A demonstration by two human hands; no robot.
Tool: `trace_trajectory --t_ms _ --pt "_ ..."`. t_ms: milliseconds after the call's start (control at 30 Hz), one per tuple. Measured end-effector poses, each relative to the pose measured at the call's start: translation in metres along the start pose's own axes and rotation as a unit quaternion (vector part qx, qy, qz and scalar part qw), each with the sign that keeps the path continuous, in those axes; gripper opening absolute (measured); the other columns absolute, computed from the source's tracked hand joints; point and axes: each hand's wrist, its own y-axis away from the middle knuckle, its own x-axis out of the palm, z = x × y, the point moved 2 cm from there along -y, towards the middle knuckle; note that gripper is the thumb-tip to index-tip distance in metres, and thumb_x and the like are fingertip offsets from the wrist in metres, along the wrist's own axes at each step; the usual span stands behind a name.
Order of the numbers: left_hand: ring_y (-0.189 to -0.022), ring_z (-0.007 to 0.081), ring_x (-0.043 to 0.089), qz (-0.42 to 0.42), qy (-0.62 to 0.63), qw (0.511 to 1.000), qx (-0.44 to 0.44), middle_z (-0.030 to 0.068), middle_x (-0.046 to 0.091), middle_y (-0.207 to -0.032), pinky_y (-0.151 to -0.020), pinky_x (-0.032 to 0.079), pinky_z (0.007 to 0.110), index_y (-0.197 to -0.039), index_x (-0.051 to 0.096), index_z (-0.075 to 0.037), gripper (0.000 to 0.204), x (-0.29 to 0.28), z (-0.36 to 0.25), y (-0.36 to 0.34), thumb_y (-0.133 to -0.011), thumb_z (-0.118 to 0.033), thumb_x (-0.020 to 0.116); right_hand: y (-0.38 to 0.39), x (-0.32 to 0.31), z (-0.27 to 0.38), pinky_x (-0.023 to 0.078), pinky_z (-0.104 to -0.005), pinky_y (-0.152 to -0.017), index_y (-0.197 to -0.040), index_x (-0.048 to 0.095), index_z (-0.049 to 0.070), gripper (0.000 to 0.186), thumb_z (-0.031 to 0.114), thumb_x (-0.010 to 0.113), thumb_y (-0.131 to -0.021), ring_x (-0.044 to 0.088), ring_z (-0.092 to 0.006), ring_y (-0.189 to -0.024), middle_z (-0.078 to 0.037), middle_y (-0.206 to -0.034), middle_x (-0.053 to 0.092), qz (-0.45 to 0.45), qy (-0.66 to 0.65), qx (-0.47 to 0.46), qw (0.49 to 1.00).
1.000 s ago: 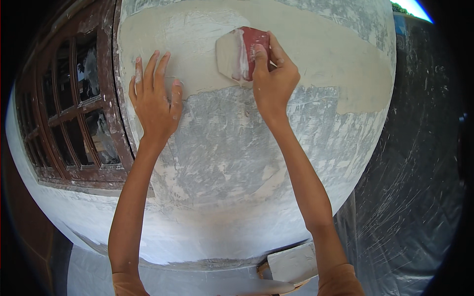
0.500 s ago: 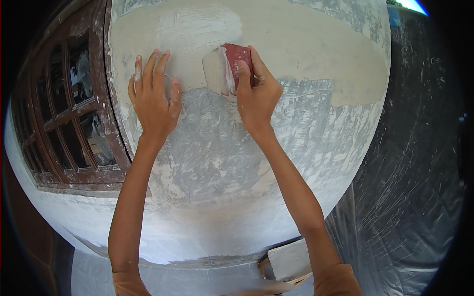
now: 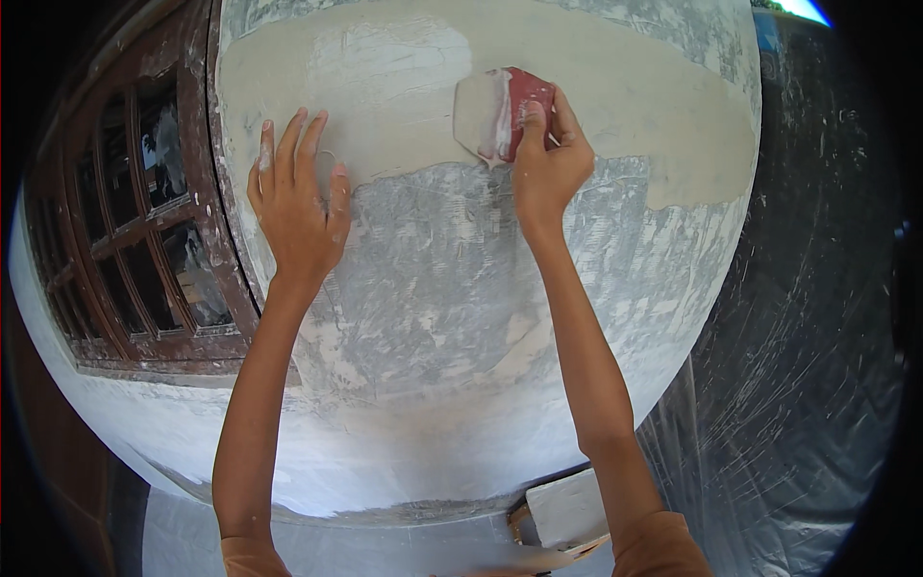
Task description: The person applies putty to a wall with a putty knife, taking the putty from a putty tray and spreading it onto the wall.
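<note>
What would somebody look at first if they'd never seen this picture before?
Probably the red scraper, smeared with pale paste and held in the right hand, a little above the picture's middle. Next might come the left hand, fingers spread in front of the patchy wall. The dark brown window stands out too, over on the left.

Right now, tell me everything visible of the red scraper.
The red scraper is a flat, angular plate, probably plastic. Pale paste coats its left part, ending in a whitish ridge; the rest is speckled red. The right hand grips its right side. Its broad face shows, tilt unclear; it is against or just off the wall.
</note>
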Motion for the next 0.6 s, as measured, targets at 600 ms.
trace_trajectory --t_ms 600 --pt "-0.145 0.0338 0.027 0.010 -0.035 0.999 -0.002 0.0083 0.042 -0.151 -0.111 0.020 0.053 -0.144 0.046 -0.015 0.049 -0.005 0.004 -0.002 -0.098 -0.031 0.048 -0.016 -0.019 -0.010 0.055 -0.0317 -0.085 -0.131 0.055 -0.009 0.040 0.011 0.061 -0.096 0.067 -0.0216 -0.100 -0.021 -0.114 0.067 -0.024 -0.048 0.007 0.999"
